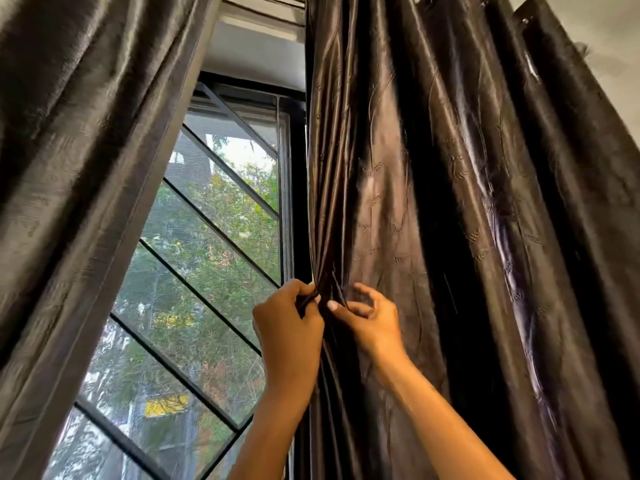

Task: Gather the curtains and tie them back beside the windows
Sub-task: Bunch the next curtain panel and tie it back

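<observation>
A dark brown satin curtain hangs on the right of the window, bunched into folds along its left edge. My left hand grips that gathered edge, with a dark strip of fabric pinched between its fingers. My right hand is just to the right and pinches a fold of the same curtain with thumb and curled fingers. A second dark curtain hangs at the left, pulled aside.
Between the curtains shows the window with a mesh screen and diagonal black bars, trees beyond it. The black window frame stands right beside the gathered edge. The curtain rod and eyelets sit at the top right.
</observation>
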`<state>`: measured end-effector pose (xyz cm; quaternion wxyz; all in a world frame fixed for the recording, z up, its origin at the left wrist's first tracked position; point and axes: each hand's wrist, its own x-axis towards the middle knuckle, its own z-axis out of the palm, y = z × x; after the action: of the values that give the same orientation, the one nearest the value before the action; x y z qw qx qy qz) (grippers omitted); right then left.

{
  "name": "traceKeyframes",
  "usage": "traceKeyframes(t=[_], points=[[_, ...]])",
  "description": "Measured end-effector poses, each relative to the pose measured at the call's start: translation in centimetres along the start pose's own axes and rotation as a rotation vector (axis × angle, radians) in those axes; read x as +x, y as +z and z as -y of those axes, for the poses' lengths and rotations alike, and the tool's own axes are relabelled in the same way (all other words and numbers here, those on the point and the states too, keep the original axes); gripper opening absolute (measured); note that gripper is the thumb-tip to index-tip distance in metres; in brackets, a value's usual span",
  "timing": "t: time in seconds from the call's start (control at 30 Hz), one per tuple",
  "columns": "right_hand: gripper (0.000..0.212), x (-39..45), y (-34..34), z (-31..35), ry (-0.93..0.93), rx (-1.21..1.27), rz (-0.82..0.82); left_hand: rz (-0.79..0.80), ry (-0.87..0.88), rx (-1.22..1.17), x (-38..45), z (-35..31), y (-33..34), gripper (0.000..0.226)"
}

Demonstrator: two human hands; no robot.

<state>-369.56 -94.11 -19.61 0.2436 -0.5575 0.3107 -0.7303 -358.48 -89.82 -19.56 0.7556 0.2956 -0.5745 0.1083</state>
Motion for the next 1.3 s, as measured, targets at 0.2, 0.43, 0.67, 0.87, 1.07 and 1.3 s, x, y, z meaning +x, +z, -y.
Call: traceKeyframes(t=[0.2, 0.43, 0.67, 0.87, 1.07, 1.3], points=[[0.029, -3.3, 0.6, 0.7, -0.502, -0.42, -0.383, 0.014, -0.007, 0.059, 0.0, 0.2, 0.0, 0.016], [0.047, -4.6, 0.4, 0.5, -0.692, -0.517, -0.091, 0.033, 0.005, -0.042, -0.8, -0.3, 0.2, 0.014], [0.039, -4.9, -2.0, 0.2, -0.652, -0.681, 0.093, 0.104, -0.038, -0.147, -0.7, -0.5, 0.6, 0.015], [0.032, -4.5, -4.5, 0.9, -0.735, -0.756, -0.233, 0.062, -0.054, -0.067, -0.5, -1.0, 1.3, 0.009], [0.112, -2.1, -4.0, 1.1, -0.183, -0.326, -0.129, 0.078, -0.022, -0.067, -0.8, -1.4, 1.7, 0.011], [0.112, -1.4, -3.7, 1.5, -0.257, -0.747, -0.291, 0.062, 0.0, -0.026, -0.4, -0.6, 1.0, 0.01]])
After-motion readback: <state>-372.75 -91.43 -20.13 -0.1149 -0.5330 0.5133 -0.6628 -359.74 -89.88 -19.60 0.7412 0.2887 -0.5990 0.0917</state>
